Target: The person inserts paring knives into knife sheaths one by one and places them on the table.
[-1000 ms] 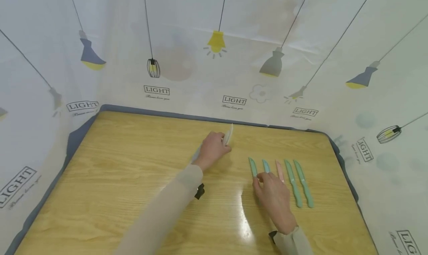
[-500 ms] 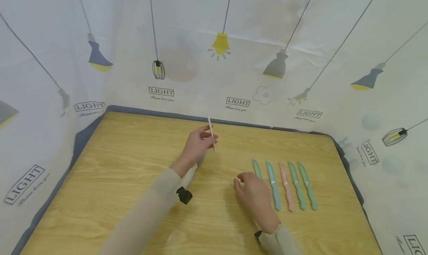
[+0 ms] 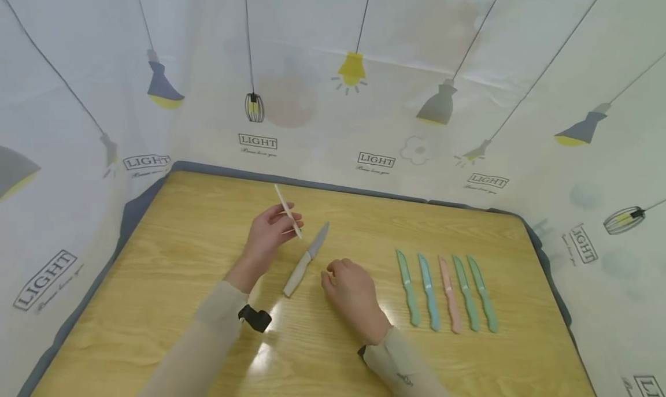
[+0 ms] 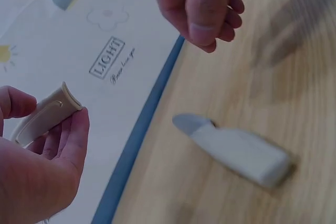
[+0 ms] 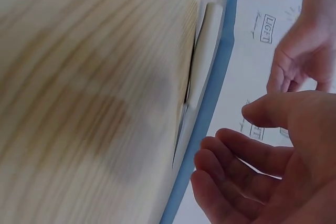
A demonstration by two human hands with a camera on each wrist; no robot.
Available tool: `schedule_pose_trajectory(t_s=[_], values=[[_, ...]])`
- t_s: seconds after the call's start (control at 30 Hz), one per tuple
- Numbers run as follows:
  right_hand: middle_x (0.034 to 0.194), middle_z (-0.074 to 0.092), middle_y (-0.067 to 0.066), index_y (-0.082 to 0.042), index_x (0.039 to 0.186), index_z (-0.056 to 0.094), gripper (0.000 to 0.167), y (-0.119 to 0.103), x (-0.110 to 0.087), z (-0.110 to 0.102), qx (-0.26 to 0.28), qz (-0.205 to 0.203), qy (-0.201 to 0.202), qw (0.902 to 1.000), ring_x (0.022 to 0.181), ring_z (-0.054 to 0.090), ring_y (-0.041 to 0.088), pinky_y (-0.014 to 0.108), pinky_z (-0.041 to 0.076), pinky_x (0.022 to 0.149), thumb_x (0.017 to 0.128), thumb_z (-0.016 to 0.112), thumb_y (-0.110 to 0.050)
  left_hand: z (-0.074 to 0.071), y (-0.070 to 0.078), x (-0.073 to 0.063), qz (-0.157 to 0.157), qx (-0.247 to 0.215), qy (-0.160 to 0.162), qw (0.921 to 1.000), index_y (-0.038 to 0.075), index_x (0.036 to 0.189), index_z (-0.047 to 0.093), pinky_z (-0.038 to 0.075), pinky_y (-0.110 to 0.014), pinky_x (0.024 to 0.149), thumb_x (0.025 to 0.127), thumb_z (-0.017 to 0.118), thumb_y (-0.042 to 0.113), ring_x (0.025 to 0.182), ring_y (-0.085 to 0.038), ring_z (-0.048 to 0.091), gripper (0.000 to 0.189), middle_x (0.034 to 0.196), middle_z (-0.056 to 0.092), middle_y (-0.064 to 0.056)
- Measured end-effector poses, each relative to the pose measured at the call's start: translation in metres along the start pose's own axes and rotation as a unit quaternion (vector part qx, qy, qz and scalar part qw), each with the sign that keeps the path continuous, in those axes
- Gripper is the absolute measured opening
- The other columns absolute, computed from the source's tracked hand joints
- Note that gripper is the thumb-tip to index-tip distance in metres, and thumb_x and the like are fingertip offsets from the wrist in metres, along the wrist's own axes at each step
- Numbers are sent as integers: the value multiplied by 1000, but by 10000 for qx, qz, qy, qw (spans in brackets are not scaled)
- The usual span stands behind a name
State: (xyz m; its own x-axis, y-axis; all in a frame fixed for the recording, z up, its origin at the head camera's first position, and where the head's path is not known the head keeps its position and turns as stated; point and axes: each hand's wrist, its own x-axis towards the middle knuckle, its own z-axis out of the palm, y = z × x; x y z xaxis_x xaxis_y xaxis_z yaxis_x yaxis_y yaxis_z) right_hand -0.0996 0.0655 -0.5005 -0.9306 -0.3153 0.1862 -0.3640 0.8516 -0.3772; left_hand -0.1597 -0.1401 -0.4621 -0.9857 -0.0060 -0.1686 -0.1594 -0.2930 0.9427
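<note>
In the head view my left hand [image 3: 262,235] pinches a slim cream knife sheath [image 3: 288,210] between thumb and fingers, raised over the far left part of the table. The left wrist view shows the open end of this sheath [image 4: 50,114]. A kitchen knife [image 3: 298,274] with a cream handle and grey blade lies on the table between my hands, its tip pointing away. Just right of it hovers my right hand [image 3: 354,293], fingers loosely curled. Nothing is in that hand, as the right wrist view shows its bare fingers [image 5: 226,182].
To the right lies a row of small knives: a green knife [image 3: 408,290], a blue knife [image 3: 429,296], a pink knife [image 3: 450,297] and further green ones. The wooden table [image 3: 171,258] meets a lamp-printed cloth wall [image 3: 312,143] at its back and sides.
My left hand has moved left with the sheath, uncovering the kitchen knife. My right hand has moved left from over the small knives to beside the kitchen knife.
</note>
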Motion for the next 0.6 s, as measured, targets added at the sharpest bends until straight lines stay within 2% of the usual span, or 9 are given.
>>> schedule_pose_trajectory(t_s=[0.07,0.2,0.33,0.43,0.6], values=[[90,73,6,-5,97,76,21,-7,6,6,51,-38,-63,10000,76,68,21,32,58,63,98,71,-25,-11,-3,-3,-32,-109,124,9999,-5,144,49,60,-34,93,102,54,-1,95,-15,72,43,106,69,-8],[86,73,8,-3,98,77,28,-17,17,15,116,-12,-294,9995,69,66,18,29,55,58,101,67,-29,-29,-8,-9,-164,-323,326,9988,-8,146,44,60,-30,91,103,52,0,94,-15,71,44,105,66,-7],[67,61,0,-6,82,70,37,-24,26,21,96,-14,-431,9990,54,51,10,23,42,45,103,64,-36,-44,-11,-16,-227,-330,508,9979,-8,149,41,60,-28,91,105,52,3,102,-20,70,47,109,65,-8],[56,44,-5,-13,66,56,47,-27,32,26,-16,-49,-394,9992,47,36,8,23,30,39,104,63,-41,-54,-12,-19,-246,-290,607,9974,-9,150,38,60,-28,91,105,53,4,106,-22,69,50,112,65,-9],[51,37,-6,-18,54,41,60,-31,40,35,-347,94,-417,9985,45,32,9,24,27,37,103,62,-48,-66,-11,-22,-277,-175,719,9969,-11,150,37,59,-26,91,104,52,2,102,-19,69,50,113,64,-11]])
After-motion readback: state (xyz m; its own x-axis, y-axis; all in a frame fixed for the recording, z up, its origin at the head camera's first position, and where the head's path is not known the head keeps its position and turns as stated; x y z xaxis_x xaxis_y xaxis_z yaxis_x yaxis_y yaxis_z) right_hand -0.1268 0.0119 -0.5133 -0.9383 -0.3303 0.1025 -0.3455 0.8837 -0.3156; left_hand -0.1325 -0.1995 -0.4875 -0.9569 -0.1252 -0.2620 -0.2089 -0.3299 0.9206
